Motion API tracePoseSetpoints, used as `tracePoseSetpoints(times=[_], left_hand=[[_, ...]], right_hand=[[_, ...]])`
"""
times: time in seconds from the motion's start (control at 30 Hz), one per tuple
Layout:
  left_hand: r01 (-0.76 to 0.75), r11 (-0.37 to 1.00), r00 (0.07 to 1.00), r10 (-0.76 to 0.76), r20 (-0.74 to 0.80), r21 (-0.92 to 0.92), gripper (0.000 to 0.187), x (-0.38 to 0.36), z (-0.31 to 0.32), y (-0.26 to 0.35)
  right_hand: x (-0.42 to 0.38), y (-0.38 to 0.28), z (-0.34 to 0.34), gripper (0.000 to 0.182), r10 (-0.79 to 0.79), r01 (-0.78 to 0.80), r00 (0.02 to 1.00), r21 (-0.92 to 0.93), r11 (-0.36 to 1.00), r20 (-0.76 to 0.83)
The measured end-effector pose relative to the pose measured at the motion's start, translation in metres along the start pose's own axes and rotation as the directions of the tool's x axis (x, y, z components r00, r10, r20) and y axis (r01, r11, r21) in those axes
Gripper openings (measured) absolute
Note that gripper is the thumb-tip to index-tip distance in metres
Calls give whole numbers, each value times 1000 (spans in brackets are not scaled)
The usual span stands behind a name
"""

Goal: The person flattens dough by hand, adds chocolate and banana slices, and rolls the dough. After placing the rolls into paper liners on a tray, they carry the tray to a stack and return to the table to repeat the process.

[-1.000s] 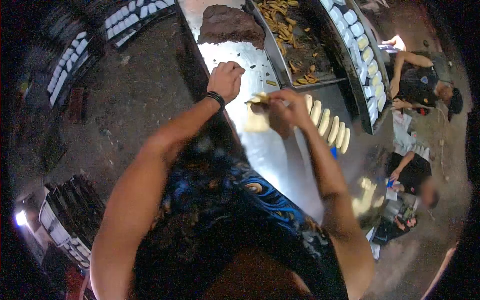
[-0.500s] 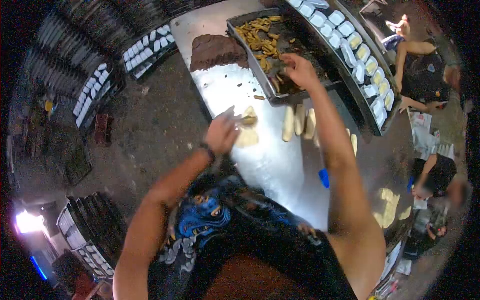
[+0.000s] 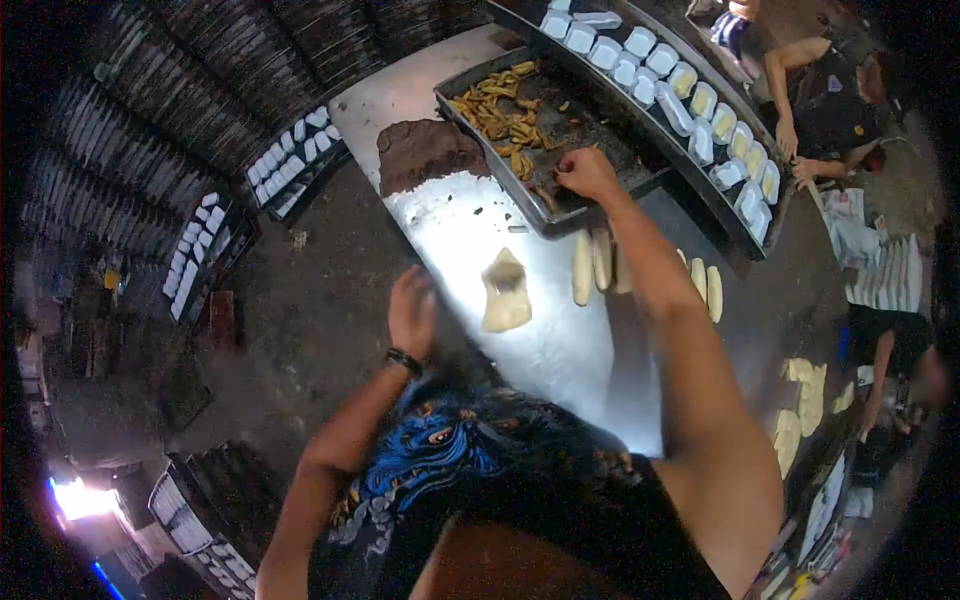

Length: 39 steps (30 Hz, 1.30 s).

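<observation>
My right hand [image 3: 585, 171] reaches into a dark metal tray [image 3: 600, 150] of fried yellow strips [image 3: 500, 105], fingers curled at the tray's near end; whether it grips a strip is unclear. My left hand [image 3: 412, 310] hangs by the near left edge of the steel table [image 3: 560, 340], fingers loose, holding nothing. A pale flat dough piece [image 3: 506, 292] lies on the table to its right. Rolled dough pieces [image 3: 592, 265] lie in a row under my right forearm. A brown paste mound [image 3: 425, 150] sits at the table's far left.
A long tray of white filled cups [image 3: 690, 95] runs along the table's far side. People sit on the floor at the right [image 3: 830, 120]. More trays of white cups [image 3: 290, 165] stand on the floor at the left. Flat dough pieces [image 3: 800, 400] lie at the right.
My left hand let go of the dough piece and drew back to the table's edge. My right hand stayed at the tray of fried strips, a little nearer me.
</observation>
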<state>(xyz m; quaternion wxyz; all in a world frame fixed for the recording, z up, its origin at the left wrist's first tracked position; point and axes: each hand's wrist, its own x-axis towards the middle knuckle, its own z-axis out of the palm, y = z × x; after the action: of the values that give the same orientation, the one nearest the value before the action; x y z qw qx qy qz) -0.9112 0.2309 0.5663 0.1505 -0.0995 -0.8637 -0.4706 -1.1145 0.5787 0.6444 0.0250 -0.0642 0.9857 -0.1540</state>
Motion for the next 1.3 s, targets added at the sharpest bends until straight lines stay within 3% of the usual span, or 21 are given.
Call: tracePoseSetpoints(times=[0.03,0.13,0.17,0.23,0.27,0.33,0.43,0.53,0.57,0.67,0.7,0.8,0.83,0.93,1.0,1.07,1.1,1.13,1.17,1.23,1.3], left_hand=[[-9,1000,1000,9,7,7,27,5,0,-2],[34,997,997,-29,73,-68,29,19,10,-9],[70,991,993,-59,101,-110,30,25,14,-10],[-83,992,993,91,80,-91,32,39,23,-5],[-98,995,989,98,107,-4,33,45,29,-6],[-31,990,964,-7,265,139,36,56,34,6],[-9,926,943,-118,310,378,37,57,39,38],[-80,915,949,-52,312,395,38,52,50,35],[-67,902,944,-81,320,427,35,51,51,43],[89,938,862,-241,446,334,33,62,52,56],[-115,910,918,-56,392,398,28,54,63,43],[51,946,870,-200,450,321,23,53,56,52],[28,965,926,-123,357,261,17,43,57,51],[-252,950,877,144,459,183,20,22,63,18],[-390,877,869,250,427,279,28,-4,63,18],[-514,789,841,388,377,337,31,-34,60,21],[-418,836,833,197,517,355,38,-36,57,27],[-454,811,825,227,517,368,39,-32,51,33],[-490,783,818,262,512,383,40,-25,44,41],[-466,824,839,297,455,322,47,-9,40,47],[-338,904,941,318,120,260,50,5,51,60]], right_hand=[[-4,5,-2,24,-41,56,995,170,984,-89],[-33,-18,-19,25,-92,89,996,420,903,-14],[-49,-32,-19,24,-192,181,981,395,901,-13],[-83,-67,-14,24,-388,363,922,360,859,-5],[-96,-85,-9,19,-498,475,865,223,851,58],[-107,-85,34,21,-619,603,773,143,785,138],[-111,-87,60,31,-650,656,740,27,754,171],[-90,-87,53,33,-728,736,664,23,677,171],[-81,-79,66,35,-706,695,692,125,708,152],[-69,-97,45,33,-400,284,826,319,904,398],[-67,-89,51,15,-479,319,815,439,840,326],[-67,-80,58,18,-633,584,698,247,774,335],[-80,-93,46,30,-540,550,735,105,829,411],[-136,-84,66,35,-564,554,815,105,826,133],[-186,-100,67,39,-609,628,772,66,776,-183],[-209,-103,69,39,-576,580,810,3,815,-107],[-206,-103,67,37,-560,561,826,-15,828,-59],[-198,-103,62,36,-544,543,839,-41,839,-18],[-183,-102,53,34,-480,498,853,-45,866,204],[-173,-103,44,32,-485,487,872,-26,873,64],[-172,-112,56,31,-486,497,850,5,868,-202]])
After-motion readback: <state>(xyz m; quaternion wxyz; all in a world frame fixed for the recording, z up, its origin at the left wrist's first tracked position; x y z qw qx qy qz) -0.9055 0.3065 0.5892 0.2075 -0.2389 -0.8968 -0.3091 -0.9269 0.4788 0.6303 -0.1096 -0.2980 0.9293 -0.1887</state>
